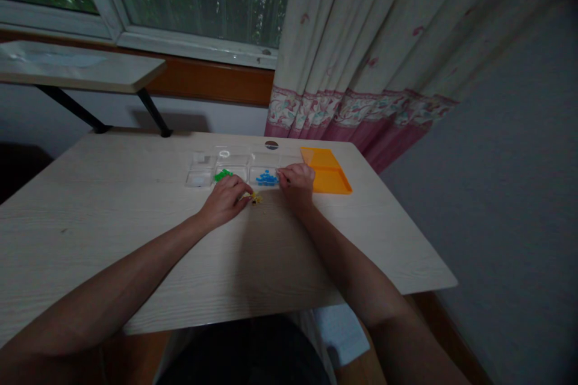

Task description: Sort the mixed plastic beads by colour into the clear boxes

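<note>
My left hand (227, 200) is over the table, thumb and forefinger pinched at a small heap of yellow pieces (257, 198) with a dark bit among them; a yellow piece shows at the fingertips. My right hand (297, 183) is closed in a pinch at the right edge of a clear compartment of blue pieces (266, 178). What its fingers hold, if anything, is too small to make out. Behind the left hand, green pieces (223, 175) lie in another clear compartment, partly covered by that hand.
A clear plastic box (198, 178) stands left of the green pieces. The orange tray (332, 179) lies right of my right hand. A dark round disc (271, 145) is near the table's back edge. A raised shelf (81, 69) stands at the back left, below the window; a curtain (343, 72) hangs behind.
</note>
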Demonstrator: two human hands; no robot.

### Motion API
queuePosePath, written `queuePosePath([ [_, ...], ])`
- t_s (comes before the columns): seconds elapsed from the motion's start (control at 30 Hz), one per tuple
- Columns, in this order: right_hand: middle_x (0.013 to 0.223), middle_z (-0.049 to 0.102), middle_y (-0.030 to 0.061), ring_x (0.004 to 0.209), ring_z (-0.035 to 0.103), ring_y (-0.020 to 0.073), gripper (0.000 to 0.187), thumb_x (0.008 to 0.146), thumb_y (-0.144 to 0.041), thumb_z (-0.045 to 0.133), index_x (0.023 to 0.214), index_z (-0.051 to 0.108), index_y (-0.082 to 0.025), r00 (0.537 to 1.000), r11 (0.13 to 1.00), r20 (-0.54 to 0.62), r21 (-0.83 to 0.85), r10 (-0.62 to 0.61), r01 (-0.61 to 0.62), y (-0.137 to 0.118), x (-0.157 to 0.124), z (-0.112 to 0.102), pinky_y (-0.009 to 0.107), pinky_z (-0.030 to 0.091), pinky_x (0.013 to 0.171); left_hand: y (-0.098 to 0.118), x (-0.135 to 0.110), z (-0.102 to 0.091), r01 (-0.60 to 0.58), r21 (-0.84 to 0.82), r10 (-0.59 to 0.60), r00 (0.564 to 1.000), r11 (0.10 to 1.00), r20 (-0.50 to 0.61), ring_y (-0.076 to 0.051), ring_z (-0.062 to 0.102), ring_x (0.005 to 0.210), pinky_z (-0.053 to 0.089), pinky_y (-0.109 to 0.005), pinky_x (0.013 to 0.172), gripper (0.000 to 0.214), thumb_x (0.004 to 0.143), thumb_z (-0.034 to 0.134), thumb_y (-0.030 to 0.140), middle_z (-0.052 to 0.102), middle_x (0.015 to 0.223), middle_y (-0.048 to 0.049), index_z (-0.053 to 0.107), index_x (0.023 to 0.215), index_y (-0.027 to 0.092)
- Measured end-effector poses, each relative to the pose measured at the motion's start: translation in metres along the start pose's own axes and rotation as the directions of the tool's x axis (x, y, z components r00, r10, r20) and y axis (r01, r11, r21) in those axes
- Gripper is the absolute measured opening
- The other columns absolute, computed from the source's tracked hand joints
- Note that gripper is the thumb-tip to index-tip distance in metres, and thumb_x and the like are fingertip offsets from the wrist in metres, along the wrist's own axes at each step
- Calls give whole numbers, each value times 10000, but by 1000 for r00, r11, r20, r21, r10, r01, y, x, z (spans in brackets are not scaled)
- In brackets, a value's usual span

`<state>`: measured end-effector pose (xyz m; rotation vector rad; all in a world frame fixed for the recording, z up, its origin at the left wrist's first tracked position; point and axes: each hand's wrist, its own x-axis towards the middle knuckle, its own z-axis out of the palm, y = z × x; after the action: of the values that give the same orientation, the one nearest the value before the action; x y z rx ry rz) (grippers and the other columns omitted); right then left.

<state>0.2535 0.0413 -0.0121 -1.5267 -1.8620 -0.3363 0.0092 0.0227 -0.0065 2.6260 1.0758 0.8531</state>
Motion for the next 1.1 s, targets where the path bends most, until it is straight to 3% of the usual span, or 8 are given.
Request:
queuePosePath([
  [0.47, 905, 713, 28, 940, 530, 204, 191, 944, -331, 578, 925, 754, -259, 999, 999, -3, 4, -34, 34, 2, 0, 2, 370, 303, 907, 6, -1, -2, -108, -10, 108, 992, 994, 67, -228, 529, 977, 412, -383, 855, 205, 859, 577, 176, 577, 975, -57, 676, 1031, 226],
  [1.1, 881, 724, 24, 908, 541, 196, 188, 938, -305, 580, 898, 750, -234, 999, 999, -21, 15, -37, 38, -1, 0, -3, 348, 314, 875, 0, -3, 0, -44, 22, 42, 996, 999, 73, -235, 526, 980, 396, -392, 855, 140, 890, 620, 306, 582, 978, -51, 687, 995, 244],
])
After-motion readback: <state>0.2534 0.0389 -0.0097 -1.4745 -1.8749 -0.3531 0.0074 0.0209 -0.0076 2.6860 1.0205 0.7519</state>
